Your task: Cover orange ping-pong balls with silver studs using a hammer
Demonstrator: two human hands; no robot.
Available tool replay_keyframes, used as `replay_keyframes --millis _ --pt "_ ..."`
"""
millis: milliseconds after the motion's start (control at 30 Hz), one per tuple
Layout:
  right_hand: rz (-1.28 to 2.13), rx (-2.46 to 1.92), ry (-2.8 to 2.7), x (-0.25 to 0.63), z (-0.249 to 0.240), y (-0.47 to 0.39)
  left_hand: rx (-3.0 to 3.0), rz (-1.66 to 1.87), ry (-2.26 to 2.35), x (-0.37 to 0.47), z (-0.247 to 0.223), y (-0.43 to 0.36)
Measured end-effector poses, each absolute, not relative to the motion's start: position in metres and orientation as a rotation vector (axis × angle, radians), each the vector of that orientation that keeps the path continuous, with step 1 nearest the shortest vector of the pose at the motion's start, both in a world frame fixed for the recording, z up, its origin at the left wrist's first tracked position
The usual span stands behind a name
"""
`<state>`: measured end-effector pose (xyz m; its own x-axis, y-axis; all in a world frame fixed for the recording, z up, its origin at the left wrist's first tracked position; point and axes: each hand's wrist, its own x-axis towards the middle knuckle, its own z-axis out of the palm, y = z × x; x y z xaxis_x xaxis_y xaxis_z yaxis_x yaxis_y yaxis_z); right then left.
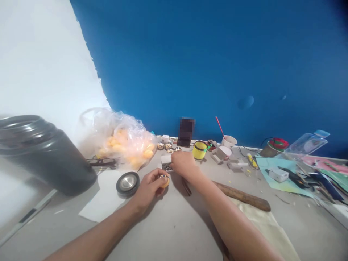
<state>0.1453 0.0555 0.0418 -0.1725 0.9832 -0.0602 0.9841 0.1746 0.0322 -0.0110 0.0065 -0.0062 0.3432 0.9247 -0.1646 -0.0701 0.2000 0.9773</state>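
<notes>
My left hand [152, 186] is closed around a small yellow ball [164, 181] with dark marks on its top, just above the table. Beyond it, my right hand [181, 163] reaches to a small white box [166, 159] holding tiny dark pieces. The right fingertips are at the box's right side; whether they pinch anything is too small to tell. Several decorated balls [169, 145] lie behind the box. Left of my left hand sits a round black lid [127, 183] with a metal centre, partly on white paper [102, 199].
A large dark bottle [46, 156] stands at the left, near glasses [102, 162] and a clear bag of yellow balls [122, 139]. Behind are a phone [186, 132], yellow cup [200, 150] and white cup [229, 141]. A wooden stick [244, 196] lies on cloth [268, 228] at right.
</notes>
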Motion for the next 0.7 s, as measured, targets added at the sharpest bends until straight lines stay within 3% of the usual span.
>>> replay_keyframes --millis 700 --pt "-0.008 1.892 2.453 0.146 0.042 0.048 1.133 0.861 0.98 -0.01 -0.002 0.006"
